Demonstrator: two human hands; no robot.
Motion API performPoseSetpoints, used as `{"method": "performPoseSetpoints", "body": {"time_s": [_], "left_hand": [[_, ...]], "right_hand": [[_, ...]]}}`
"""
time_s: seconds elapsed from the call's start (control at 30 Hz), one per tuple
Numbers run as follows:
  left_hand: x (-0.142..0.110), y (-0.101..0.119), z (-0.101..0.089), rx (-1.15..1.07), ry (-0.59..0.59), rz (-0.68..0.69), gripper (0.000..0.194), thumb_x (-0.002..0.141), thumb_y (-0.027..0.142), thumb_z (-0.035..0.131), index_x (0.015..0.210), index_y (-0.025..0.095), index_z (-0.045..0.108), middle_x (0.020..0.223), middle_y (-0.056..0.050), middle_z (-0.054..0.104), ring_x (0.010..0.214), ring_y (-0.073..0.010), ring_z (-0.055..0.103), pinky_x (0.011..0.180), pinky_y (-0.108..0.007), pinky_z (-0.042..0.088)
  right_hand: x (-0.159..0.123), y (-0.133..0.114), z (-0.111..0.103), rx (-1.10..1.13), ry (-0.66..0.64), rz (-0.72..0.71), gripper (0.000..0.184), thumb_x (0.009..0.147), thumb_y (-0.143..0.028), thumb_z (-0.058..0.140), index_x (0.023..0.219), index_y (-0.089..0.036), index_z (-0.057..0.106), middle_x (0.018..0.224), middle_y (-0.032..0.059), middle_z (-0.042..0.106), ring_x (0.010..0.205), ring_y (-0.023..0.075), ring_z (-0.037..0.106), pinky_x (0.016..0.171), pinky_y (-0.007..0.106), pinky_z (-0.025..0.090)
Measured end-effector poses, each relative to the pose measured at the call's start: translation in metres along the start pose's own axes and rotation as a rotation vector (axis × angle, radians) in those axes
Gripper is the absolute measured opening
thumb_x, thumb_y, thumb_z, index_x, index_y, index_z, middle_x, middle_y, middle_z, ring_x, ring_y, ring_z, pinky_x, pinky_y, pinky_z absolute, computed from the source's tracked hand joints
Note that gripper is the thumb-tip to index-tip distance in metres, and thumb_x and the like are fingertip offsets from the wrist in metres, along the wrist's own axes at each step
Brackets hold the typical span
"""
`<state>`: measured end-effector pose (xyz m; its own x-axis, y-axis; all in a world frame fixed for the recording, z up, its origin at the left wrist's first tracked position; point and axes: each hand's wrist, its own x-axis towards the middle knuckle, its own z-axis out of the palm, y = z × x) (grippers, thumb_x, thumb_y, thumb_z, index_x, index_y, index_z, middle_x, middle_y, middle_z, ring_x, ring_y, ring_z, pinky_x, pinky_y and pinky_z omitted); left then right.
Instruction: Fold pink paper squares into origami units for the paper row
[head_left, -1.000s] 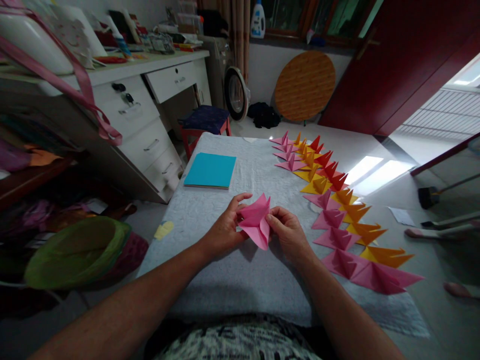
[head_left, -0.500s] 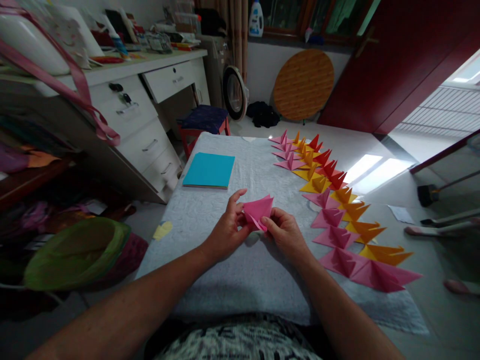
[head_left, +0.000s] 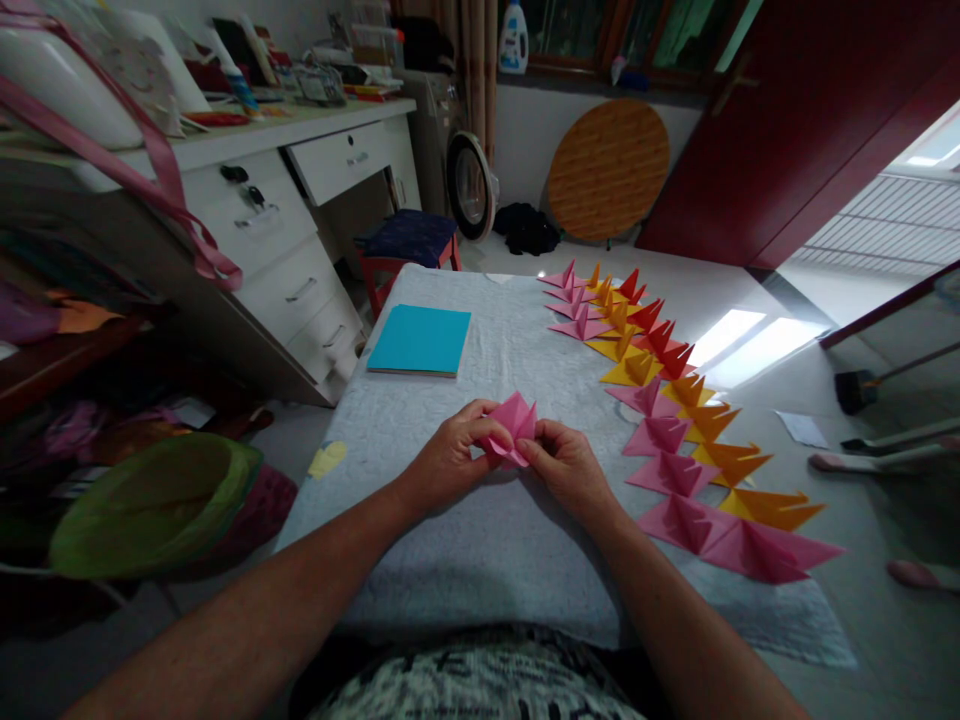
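A pink piece of folded origami paper (head_left: 514, 418) is held above the cloth-covered table (head_left: 420, 590), its pointed flaps standing upward. My left hand (head_left: 461, 445) pinches its left side between thumb and fingers. On the other side, my right hand (head_left: 566, 460) grips the lower right edge in the same way. The fingers hide part of the folds. Beyond my left hand lies a stack of blue square paper (head_left: 420, 340). To the right of my hands stand rows of folded paper cranes: pink ones (head_left: 656, 435), yellow ones (head_left: 731, 460) and red ones (head_left: 664, 340).
A white desk (head_left: 277, 250) with drawers runs along the left. Near it are a dark-topped stool (head_left: 409, 237) and a bin with a green liner (head_left: 150, 510). At the back, a round wooden board (head_left: 607, 170) leans on the wall beside a washing machine (head_left: 435, 110).
The pink paper has turned, and its flaps now spread into upright points. My left fingers have closed from a looser spread onto its side. The cranes and blue stack stay put.
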<state>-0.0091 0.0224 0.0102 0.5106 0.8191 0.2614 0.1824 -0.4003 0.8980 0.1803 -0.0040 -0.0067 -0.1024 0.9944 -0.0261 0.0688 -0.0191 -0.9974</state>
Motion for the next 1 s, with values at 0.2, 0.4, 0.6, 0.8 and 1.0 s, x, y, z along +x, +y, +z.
{"method": "performPoseSetpoints", "body": {"time_s": [0.2,0.4,0.6,0.8,1.0], "left_hand": [[-0.001,-0.006,0.000,-0.166,-0.022,-0.118,0.023,0.082,0.026,0.073,0.105,0.021,0.071,0.091,-0.003,0.069,0.083,-0.0156,0.065,0.081,-0.028,0.050],[0.000,-0.007,0.016,-0.543,0.098,-0.309,0.077,0.069,0.024,0.085,0.135,0.021,0.044,0.093,-0.001,0.068,0.075,-0.0130,0.066,0.073,-0.025,0.052],[0.002,-0.016,0.019,-0.624,0.026,-0.391,0.041,0.065,0.023,0.087,0.097,0.013,0.064,0.089,-0.003,0.071,0.078,-0.0162,0.067,0.075,-0.029,0.053],[0.002,-0.016,0.017,-0.659,0.041,-0.352,0.039,0.063,0.020,0.088,0.090,0.014,0.061,0.080,0.001,0.068,0.071,-0.0119,0.065,0.070,-0.024,0.051],[0.002,-0.017,0.018,-0.709,0.012,-0.347,0.045,0.064,0.024,0.089,0.101,0.012,0.065,0.088,-0.005,0.074,0.076,-0.0161,0.069,0.076,-0.031,0.055]], "right_hand": [[0.000,0.004,0.000,0.043,-0.023,0.036,0.023,0.078,-0.041,0.072,0.077,-0.020,0.064,0.054,-0.0057,0.051,0.047,0.0082,0.040,0.043,0.021,0.029],[0.000,0.000,0.001,0.220,0.001,0.051,0.032,0.074,-0.043,0.078,0.083,-0.021,0.057,0.055,-0.0080,0.055,0.042,0.0069,0.047,0.041,0.018,0.037],[0.001,0.003,0.001,0.311,-0.040,0.067,0.039,0.071,-0.040,0.082,0.088,-0.024,0.050,0.060,-0.0083,0.062,0.043,0.0079,0.053,0.043,0.019,0.045],[0.001,0.005,-0.001,0.261,-0.101,0.113,0.036,0.073,-0.035,0.080,0.090,-0.022,0.052,0.060,-0.0064,0.063,0.043,0.0080,0.055,0.039,0.016,0.040],[0.001,0.002,0.000,0.294,-0.132,0.119,0.033,0.072,-0.030,0.079,0.093,-0.021,0.056,0.069,-0.0041,0.066,0.047,0.0074,0.057,0.044,0.019,0.046]]}}
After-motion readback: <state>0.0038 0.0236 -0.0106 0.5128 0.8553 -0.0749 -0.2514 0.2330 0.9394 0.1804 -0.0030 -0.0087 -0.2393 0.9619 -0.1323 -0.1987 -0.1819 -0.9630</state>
